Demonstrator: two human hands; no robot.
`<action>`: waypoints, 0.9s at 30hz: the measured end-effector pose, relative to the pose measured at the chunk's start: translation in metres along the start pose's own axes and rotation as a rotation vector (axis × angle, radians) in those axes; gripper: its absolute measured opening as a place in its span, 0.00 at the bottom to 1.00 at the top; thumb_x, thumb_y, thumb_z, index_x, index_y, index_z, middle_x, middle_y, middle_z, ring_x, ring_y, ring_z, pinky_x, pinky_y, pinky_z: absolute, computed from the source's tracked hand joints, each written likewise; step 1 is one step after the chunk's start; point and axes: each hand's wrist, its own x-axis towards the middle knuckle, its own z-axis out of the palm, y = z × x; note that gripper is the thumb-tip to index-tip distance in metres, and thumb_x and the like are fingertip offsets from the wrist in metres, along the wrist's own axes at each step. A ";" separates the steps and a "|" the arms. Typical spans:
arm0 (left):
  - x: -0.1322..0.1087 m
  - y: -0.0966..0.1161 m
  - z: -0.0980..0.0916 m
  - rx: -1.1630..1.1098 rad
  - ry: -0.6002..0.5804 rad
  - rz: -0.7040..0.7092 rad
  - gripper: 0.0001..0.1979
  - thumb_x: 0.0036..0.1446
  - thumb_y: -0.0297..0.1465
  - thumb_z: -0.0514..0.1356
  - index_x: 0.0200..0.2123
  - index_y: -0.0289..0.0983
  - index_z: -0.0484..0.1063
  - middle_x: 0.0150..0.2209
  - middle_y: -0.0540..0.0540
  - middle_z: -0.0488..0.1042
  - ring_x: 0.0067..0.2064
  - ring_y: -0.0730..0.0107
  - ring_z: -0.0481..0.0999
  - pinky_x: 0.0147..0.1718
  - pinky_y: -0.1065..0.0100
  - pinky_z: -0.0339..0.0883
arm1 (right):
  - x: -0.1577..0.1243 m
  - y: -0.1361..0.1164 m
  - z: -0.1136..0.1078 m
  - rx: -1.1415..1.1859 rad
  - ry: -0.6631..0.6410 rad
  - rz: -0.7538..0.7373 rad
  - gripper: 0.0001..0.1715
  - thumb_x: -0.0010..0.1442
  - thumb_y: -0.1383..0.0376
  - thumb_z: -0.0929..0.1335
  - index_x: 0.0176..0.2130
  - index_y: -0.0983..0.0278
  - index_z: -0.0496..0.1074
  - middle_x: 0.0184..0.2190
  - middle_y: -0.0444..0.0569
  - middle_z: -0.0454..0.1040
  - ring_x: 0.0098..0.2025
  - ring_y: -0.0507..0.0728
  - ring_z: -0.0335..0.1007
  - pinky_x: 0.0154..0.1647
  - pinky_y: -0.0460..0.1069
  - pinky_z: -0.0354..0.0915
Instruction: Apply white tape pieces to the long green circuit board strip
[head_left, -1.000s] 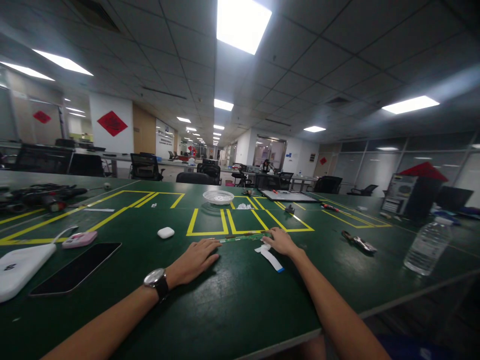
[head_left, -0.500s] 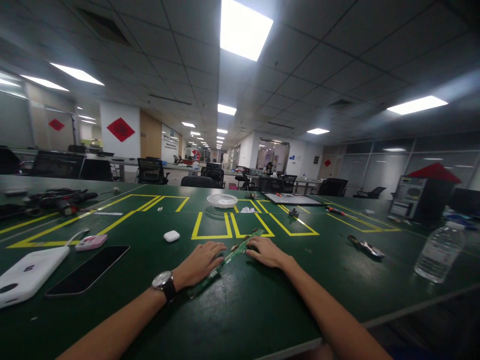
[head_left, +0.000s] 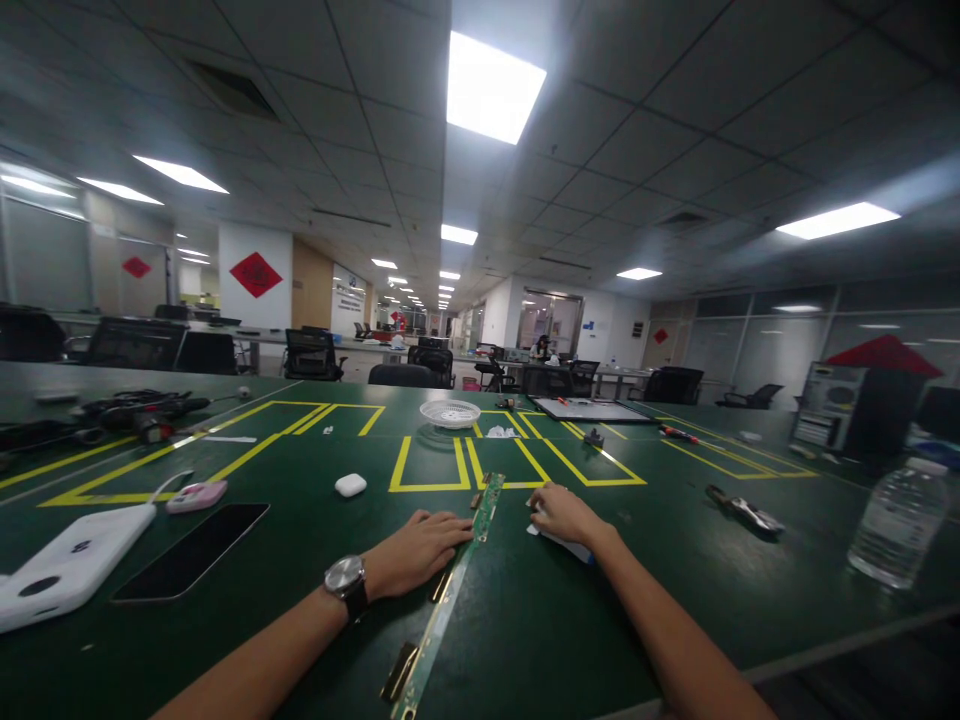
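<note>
A long, narrow green circuit board [head_left: 487,508] lies aslant on the green table, with brownish-gold flexible tabs along its left edge. My left hand [head_left: 420,548], with a watch at the wrist, rests flat beside it, fingers stretched out and the tips touching the board's left edge. To the right of the board, my right hand [head_left: 566,515] is closed with curled fingers round a white strip with a blue end [head_left: 574,549]. Most of that strip is hidden under the palm, so its kind is unclear.
A white basket [head_left: 450,414] stands beyond the board. At left lie a phone [head_left: 193,552], a white power bank [head_left: 75,565] and a white earbud case [head_left: 350,485]. At right are a metal hand tool [head_left: 745,511], a water bottle [head_left: 898,525] and a computer case [head_left: 832,405].
My right hand has left the board, moved slightly right and closed on the white strip. The board has turned to point more away from me and shows more of its near end.
</note>
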 end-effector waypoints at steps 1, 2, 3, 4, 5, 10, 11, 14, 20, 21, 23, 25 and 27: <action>0.000 0.002 -0.001 0.010 0.005 0.001 0.21 0.70 0.34 0.45 0.63 0.50 0.60 0.64 0.49 0.62 0.63 0.58 0.60 0.57 0.54 0.53 | 0.001 -0.001 0.001 0.020 0.002 -0.020 0.17 0.56 0.63 0.67 0.45 0.65 0.76 0.43 0.55 0.75 0.45 0.60 0.71 0.46 0.50 0.63; 0.001 0.003 -0.002 0.019 0.009 0.000 0.20 0.69 0.34 0.46 0.63 0.49 0.60 0.63 0.48 0.63 0.62 0.57 0.61 0.56 0.54 0.54 | 0.002 -0.003 0.001 0.041 -0.002 -0.035 0.16 0.56 0.65 0.67 0.44 0.65 0.76 0.42 0.54 0.75 0.44 0.59 0.71 0.45 0.49 0.63; 0.001 0.006 -0.003 0.028 0.013 -0.002 0.20 0.69 0.34 0.47 0.62 0.49 0.61 0.62 0.47 0.64 0.61 0.57 0.62 0.56 0.55 0.54 | 0.002 -0.004 0.002 0.059 -0.007 -0.046 0.15 0.55 0.66 0.66 0.43 0.65 0.76 0.41 0.54 0.75 0.43 0.59 0.71 0.44 0.48 0.63; 0.001 0.008 -0.004 0.035 0.017 -0.002 0.20 0.69 0.35 0.47 0.62 0.48 0.62 0.61 0.47 0.65 0.60 0.57 0.63 0.56 0.55 0.55 | 0.003 -0.005 0.002 0.070 -0.006 -0.054 0.15 0.55 0.67 0.66 0.42 0.65 0.77 0.40 0.53 0.76 0.43 0.58 0.71 0.44 0.48 0.63; 0.001 0.010 -0.004 0.041 0.021 0.001 0.19 0.69 0.36 0.48 0.61 0.48 0.63 0.60 0.46 0.66 0.60 0.57 0.64 0.55 0.55 0.55 | 0.003 -0.005 0.002 0.069 0.005 -0.057 0.15 0.55 0.68 0.66 0.42 0.65 0.76 0.41 0.53 0.75 0.43 0.58 0.71 0.44 0.48 0.63; 0.002 0.017 -0.003 0.059 0.063 0.016 0.18 0.67 0.39 0.53 0.57 0.45 0.66 0.55 0.44 0.68 0.57 0.56 0.65 0.54 0.56 0.57 | 0.004 -0.001 0.003 -0.031 0.084 0.068 0.20 0.56 0.61 0.67 0.47 0.65 0.75 0.45 0.57 0.74 0.48 0.62 0.69 0.47 0.51 0.62; 0.003 0.018 -0.002 0.059 0.072 0.011 0.17 0.67 0.39 0.53 0.56 0.44 0.67 0.55 0.44 0.68 0.56 0.56 0.65 0.53 0.56 0.57 | 0.004 -0.001 0.004 -0.036 0.070 0.084 0.20 0.56 0.60 0.67 0.47 0.65 0.76 0.45 0.57 0.74 0.48 0.63 0.69 0.47 0.51 0.62; 0.004 0.018 -0.001 0.054 0.090 -0.019 0.15 0.66 0.40 0.54 0.53 0.43 0.67 0.52 0.44 0.69 0.53 0.57 0.66 0.51 0.58 0.59 | 0.006 -0.001 0.008 -0.018 0.042 0.053 0.17 0.58 0.60 0.65 0.42 0.65 0.77 0.43 0.57 0.75 0.45 0.61 0.70 0.44 0.50 0.62; 0.005 0.013 0.002 0.084 0.113 -0.051 0.16 0.64 0.38 0.56 0.53 0.42 0.66 0.49 0.44 0.69 0.50 0.57 0.67 0.48 0.59 0.61 | 0.011 -0.006 0.018 0.080 0.062 -0.050 0.12 0.56 0.61 0.67 0.37 0.65 0.76 0.37 0.52 0.77 0.38 0.56 0.71 0.38 0.46 0.61; 0.005 0.012 0.003 0.088 0.118 -0.059 0.16 0.64 0.39 0.56 0.54 0.42 0.66 0.49 0.44 0.69 0.50 0.57 0.67 0.48 0.59 0.61 | 0.011 -0.009 0.019 0.102 0.055 -0.077 0.11 0.56 0.61 0.68 0.37 0.65 0.76 0.36 0.51 0.77 0.38 0.56 0.71 0.37 0.46 0.61; 0.005 0.009 0.005 0.089 0.126 -0.067 0.19 0.64 0.40 0.57 0.56 0.42 0.65 0.52 0.43 0.68 0.52 0.56 0.67 0.50 0.58 0.60 | 0.010 -0.016 0.019 0.140 0.040 -0.146 0.11 0.55 0.62 0.69 0.37 0.65 0.76 0.35 0.50 0.77 0.36 0.55 0.70 0.36 0.45 0.60; 0.006 0.005 0.008 0.076 0.124 -0.059 0.21 0.65 0.41 0.55 0.59 0.44 0.62 0.58 0.43 0.65 0.58 0.54 0.64 0.53 0.57 0.58 | 0.009 -0.026 0.019 0.163 0.037 -0.199 0.10 0.55 0.62 0.69 0.37 0.64 0.76 0.34 0.49 0.76 0.35 0.54 0.69 0.35 0.45 0.59; 0.008 0.000 0.012 0.052 0.091 -0.054 0.24 0.67 0.42 0.52 0.63 0.45 0.57 0.66 0.43 0.57 0.64 0.53 0.58 0.56 0.54 0.54 | 0.008 -0.037 0.019 0.168 0.054 -0.202 0.11 0.55 0.60 0.69 0.37 0.64 0.76 0.33 0.48 0.76 0.34 0.54 0.69 0.34 0.45 0.58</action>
